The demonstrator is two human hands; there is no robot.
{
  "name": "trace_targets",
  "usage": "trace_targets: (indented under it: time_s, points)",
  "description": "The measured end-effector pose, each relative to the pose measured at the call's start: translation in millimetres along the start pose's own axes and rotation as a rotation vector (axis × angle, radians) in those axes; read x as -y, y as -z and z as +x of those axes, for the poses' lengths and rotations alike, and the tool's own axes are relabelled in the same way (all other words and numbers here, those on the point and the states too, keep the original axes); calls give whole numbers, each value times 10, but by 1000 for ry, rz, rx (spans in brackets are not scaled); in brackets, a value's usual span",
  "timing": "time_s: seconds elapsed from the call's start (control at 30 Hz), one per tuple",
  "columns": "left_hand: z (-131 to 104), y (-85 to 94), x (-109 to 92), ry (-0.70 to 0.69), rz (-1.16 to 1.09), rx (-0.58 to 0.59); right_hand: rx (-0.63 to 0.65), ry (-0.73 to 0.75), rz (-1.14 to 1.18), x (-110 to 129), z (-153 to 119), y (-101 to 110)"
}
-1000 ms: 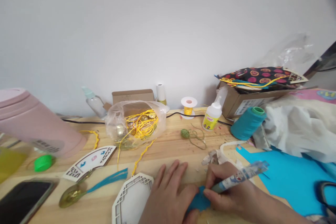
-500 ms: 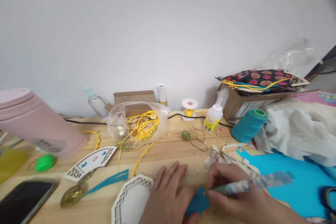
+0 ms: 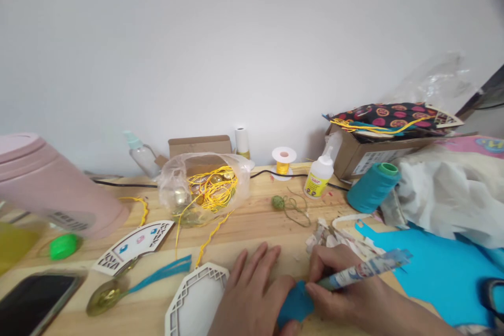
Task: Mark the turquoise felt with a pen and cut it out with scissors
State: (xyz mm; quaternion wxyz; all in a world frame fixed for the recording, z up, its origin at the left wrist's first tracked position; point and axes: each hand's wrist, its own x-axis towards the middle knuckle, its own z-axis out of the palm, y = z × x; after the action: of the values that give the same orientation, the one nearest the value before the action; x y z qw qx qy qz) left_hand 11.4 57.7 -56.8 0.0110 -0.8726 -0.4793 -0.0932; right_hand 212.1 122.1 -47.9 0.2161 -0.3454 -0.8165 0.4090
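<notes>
A small blue piece point(image 3: 295, 304), like paper or felt, lies on the table between my hands. My left hand point(image 3: 252, 294) rests on the table; its thumb and forefinger hold the piece down, and the other fingers stretch out flat. Pinched in my right hand point(image 3: 346, 289) is a pen point(image 3: 362, 271) with a patterned barrel, its tip end low at the blue piece and hidden by my fingers. Partly under my left hand is a white octagonal panel point(image 3: 199, 299) with a lattice border and a yellow cord.
A pink tumbler point(image 3: 59, 189), a phone point(image 3: 39, 299) and a fan-shaped ornament point(image 3: 134, 247) are at left. Behind stand a bag of yellow cord point(image 3: 212, 189), a glue bottle point(image 3: 318, 178) and a teal thread cone point(image 3: 372, 189). Blue sheet point(image 3: 433, 273) and scissors handle point(image 3: 492, 296) lie right.
The pen's upper end has swung left and up, tilting more steeply. My right hand has shifted slightly at the blue piece; my left hand stays put.
</notes>
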Motion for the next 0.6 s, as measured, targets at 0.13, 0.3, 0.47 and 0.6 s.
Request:
trace_targets:
  time_s: [0.13,0.3,0.47,0.6]
  points:
    - [15,21,-2,-11,-6,-46,-3,-6,78,8,16,39]
    - [55,83,-103,56,-8,-168,20,-14,198,80,-1,61]
    - [57,116,-118,-6,-67,-273,-6,11,235,172,-6,46]
    - [52,154,-120,67,-81,-333,-7,9,272,176,-8,49]
